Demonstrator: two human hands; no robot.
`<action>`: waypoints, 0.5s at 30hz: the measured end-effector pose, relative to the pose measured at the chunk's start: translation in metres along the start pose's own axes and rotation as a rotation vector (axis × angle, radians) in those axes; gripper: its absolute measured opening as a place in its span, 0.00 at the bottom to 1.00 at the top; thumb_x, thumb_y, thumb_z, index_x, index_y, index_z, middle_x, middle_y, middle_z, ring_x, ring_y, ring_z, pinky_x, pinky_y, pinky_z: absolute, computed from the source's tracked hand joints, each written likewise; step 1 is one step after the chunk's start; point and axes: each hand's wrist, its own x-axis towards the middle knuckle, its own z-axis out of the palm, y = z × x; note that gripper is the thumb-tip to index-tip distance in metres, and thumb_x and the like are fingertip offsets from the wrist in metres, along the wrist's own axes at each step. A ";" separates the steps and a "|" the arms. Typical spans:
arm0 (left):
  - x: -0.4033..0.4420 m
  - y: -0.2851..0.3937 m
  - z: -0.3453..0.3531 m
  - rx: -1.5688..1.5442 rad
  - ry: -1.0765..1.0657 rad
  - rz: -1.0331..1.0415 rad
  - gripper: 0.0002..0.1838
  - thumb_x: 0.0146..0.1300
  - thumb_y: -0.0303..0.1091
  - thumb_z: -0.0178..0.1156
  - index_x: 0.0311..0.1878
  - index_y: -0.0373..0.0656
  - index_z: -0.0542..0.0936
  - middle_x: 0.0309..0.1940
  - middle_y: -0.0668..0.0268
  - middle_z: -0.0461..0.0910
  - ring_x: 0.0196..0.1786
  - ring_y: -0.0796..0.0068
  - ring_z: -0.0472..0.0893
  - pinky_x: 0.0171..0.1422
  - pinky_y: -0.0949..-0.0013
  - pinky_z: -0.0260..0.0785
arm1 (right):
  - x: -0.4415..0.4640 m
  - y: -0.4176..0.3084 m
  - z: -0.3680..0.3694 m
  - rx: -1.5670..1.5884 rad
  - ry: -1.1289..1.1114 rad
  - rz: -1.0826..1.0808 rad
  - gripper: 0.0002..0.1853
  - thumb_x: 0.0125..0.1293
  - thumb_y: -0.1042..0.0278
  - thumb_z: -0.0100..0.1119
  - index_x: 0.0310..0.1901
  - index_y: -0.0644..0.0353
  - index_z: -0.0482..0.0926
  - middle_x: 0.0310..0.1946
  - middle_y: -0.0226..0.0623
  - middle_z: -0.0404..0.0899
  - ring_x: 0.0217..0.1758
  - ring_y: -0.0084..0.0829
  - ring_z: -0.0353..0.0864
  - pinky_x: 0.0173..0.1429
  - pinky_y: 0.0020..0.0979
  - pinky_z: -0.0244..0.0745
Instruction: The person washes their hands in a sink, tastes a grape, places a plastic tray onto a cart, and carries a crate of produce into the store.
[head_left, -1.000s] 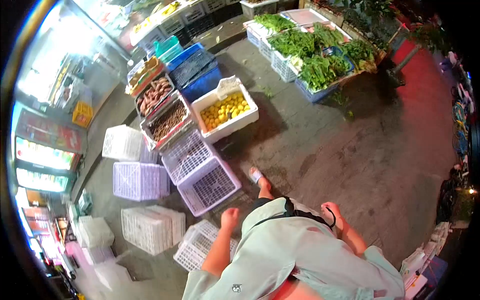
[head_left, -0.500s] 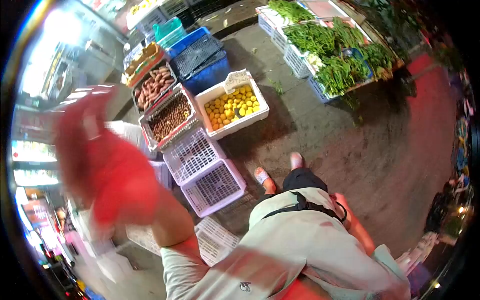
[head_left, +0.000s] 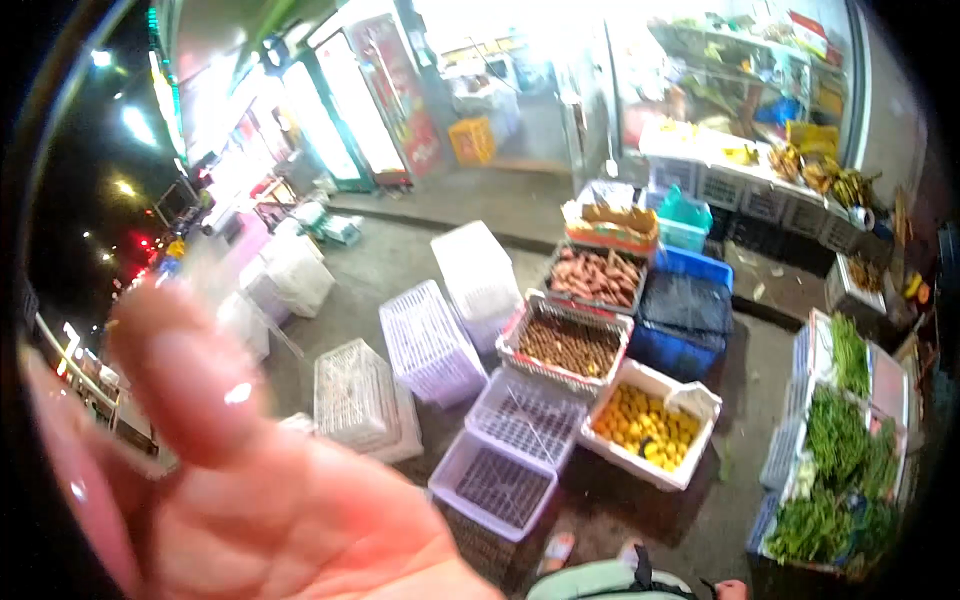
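My left hand (head_left: 300, 510) fills the lower left, very close to the camera and blurred. Its thumb stands stretched upward, apart from fingers that run off toward the left edge. Nothing shows between them. Only a bit of my right hand (head_left: 732, 590) appears at the bottom edge, beside the black strap (head_left: 645, 580) over my light shirt; its fingers are hidden. Beyond the left hand lie purple plastic crates (head_left: 497, 487), a foam box of yellow fruit (head_left: 648, 425), a crate of small brown round produce (head_left: 567, 350) and a crate of reddish sweet potatoes (head_left: 597, 277).
Leafy greens (head_left: 838, 440) lie on crates at the right. A blue bin (head_left: 683, 310) stands behind the fruit. Upturned white crates (head_left: 362, 395) and a purple crate (head_left: 430, 340) sit on the ground. A raised step (head_left: 500, 205) runs before a lit shop with bananas (head_left: 840, 180).
The view has swung up and left, bringing in the shopfront and street. My left hand has come much nearer the camera. My right hand has dropped almost out of view.
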 end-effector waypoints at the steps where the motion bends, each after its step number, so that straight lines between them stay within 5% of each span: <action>1: -0.008 0.000 -0.012 0.018 0.055 -0.048 0.38 0.63 0.56 0.57 0.59 0.25 0.68 0.51 0.48 0.73 0.51 0.55 0.74 0.57 0.54 0.67 | 0.048 0.021 0.002 0.153 -0.050 -0.023 0.11 0.63 0.63 0.58 0.31 0.63 0.81 0.26 0.41 0.79 0.31 0.37 0.77 0.38 0.38 0.69; 2: -0.015 -0.003 -0.020 0.032 0.099 -0.071 0.37 0.63 0.55 0.57 0.59 0.26 0.68 0.51 0.48 0.73 0.51 0.55 0.74 0.56 0.55 0.67 | 0.102 0.055 0.009 0.307 -0.103 -0.038 0.11 0.59 0.72 0.61 0.19 0.63 0.79 0.14 0.34 0.75 0.14 0.31 0.74 0.18 0.35 0.66; 3: -0.023 -0.002 -0.028 0.060 0.155 -0.075 0.37 0.63 0.55 0.57 0.58 0.26 0.68 0.51 0.49 0.73 0.51 0.56 0.74 0.56 0.55 0.67 | 0.153 0.070 0.012 0.325 -0.280 0.042 0.14 0.60 0.70 0.62 0.17 0.63 0.77 0.12 0.34 0.73 0.13 0.29 0.72 0.18 0.34 0.66; 5: -0.037 0.021 -0.020 0.121 0.284 -0.029 0.36 0.63 0.54 0.58 0.58 0.26 0.68 0.50 0.49 0.73 0.50 0.56 0.74 0.55 0.56 0.67 | 0.195 0.033 -0.012 0.008 -0.087 -0.373 0.11 0.62 0.65 0.63 0.28 0.64 0.78 0.14 0.34 0.72 0.13 0.28 0.70 0.17 0.33 0.66; 6: -0.046 0.037 -0.022 0.143 0.344 0.004 0.36 0.63 0.54 0.58 0.58 0.27 0.68 0.50 0.49 0.73 0.50 0.56 0.74 0.55 0.56 0.67 | 0.183 -0.013 -0.037 -0.119 -0.093 -0.299 0.20 0.60 0.54 0.64 0.44 0.64 0.81 0.34 0.47 0.84 0.39 0.40 0.84 0.43 0.41 0.77; 7: -0.050 0.057 -0.028 0.162 0.375 0.030 0.35 0.63 0.53 0.58 0.58 0.27 0.68 0.50 0.50 0.73 0.50 0.56 0.74 0.55 0.56 0.67 | 0.158 -0.064 -0.050 -0.283 -0.024 -0.364 0.19 0.62 0.54 0.62 0.44 0.64 0.80 0.33 0.45 0.83 0.34 0.38 0.83 0.39 0.40 0.77; 8: -0.055 0.075 -0.036 0.182 0.401 0.071 0.35 0.63 0.53 0.58 0.57 0.27 0.69 0.50 0.50 0.73 0.49 0.56 0.74 0.54 0.56 0.67 | 0.123 -0.116 -0.070 -0.037 -0.255 -0.195 0.13 0.63 0.63 0.63 0.46 0.62 0.79 0.27 0.34 0.80 0.25 0.27 0.78 0.26 0.32 0.73; 10: -0.058 0.093 -0.044 0.222 0.477 0.166 0.34 0.62 0.52 0.59 0.57 0.28 0.69 0.49 0.50 0.73 0.49 0.57 0.74 0.54 0.57 0.67 | 0.138 -0.149 -0.054 0.223 -0.261 -0.113 0.16 0.63 0.63 0.65 0.46 0.65 0.79 0.28 0.34 0.80 0.26 0.23 0.78 0.28 0.27 0.74; 15: -0.050 0.115 -0.089 0.334 0.621 0.363 0.32 0.62 0.51 0.60 0.56 0.29 0.69 0.48 0.51 0.73 0.48 0.58 0.74 0.52 0.59 0.67 | 0.109 -0.223 -0.017 0.252 -0.310 -0.240 0.14 0.65 0.64 0.62 0.48 0.63 0.79 0.34 0.33 0.83 0.29 0.24 0.79 0.32 0.28 0.76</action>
